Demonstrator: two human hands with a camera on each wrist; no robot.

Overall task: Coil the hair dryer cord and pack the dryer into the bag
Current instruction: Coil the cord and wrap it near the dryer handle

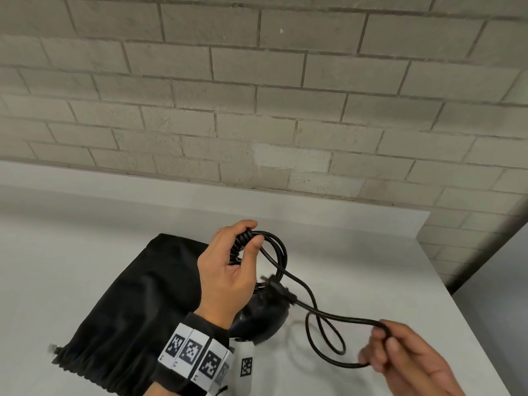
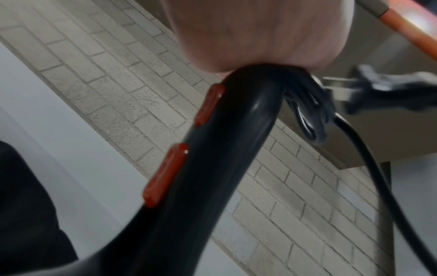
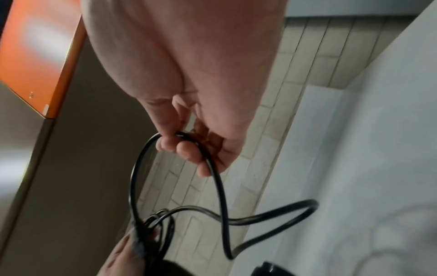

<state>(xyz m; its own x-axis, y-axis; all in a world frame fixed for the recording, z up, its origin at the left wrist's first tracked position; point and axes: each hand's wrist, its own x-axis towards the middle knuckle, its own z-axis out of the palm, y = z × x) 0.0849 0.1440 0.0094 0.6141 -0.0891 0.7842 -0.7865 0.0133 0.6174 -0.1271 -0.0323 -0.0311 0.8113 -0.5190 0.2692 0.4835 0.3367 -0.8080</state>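
Pale brick wall [image 1: 257,81] was seen behind a white bench [image 1: 371,252], on which all the task's things were gathered. Largest of these, the black drawstring bag [image 1: 128,295] lay flat on the bench to the left, its gathered mouth toward the near edge; nothing could be seen inside it, and the mouth did not appear to have been opened, though its interior was hidden. Next to it, partly over its right edge, the black hair dryer [image 1: 263,315] was held with its body low near the bench and its handle rising into the left hand [image 1: 225,270]. In the left wrist view two red switches [image 2: 165,175] were visible along that handle.

Several loops of the cord [image 1: 314,304] had been gathered at the handle's end, where the left grip was closed around the ribbed strain relief and the loops together. One further length ran down and to the right, crossed itself once above the bench, and ended in a bend pinched between the thumb and fingers of the right hand [image 1: 400,358]. The plug [image 1: 281,290] hung blurred just right of the left hand.

Coiling was judged to be well advanced but unfinished: the last free loop and the plug end remained to be brought to the bundle. Packing was judged not yet begun, since the dryer remained wholly outside the bag.
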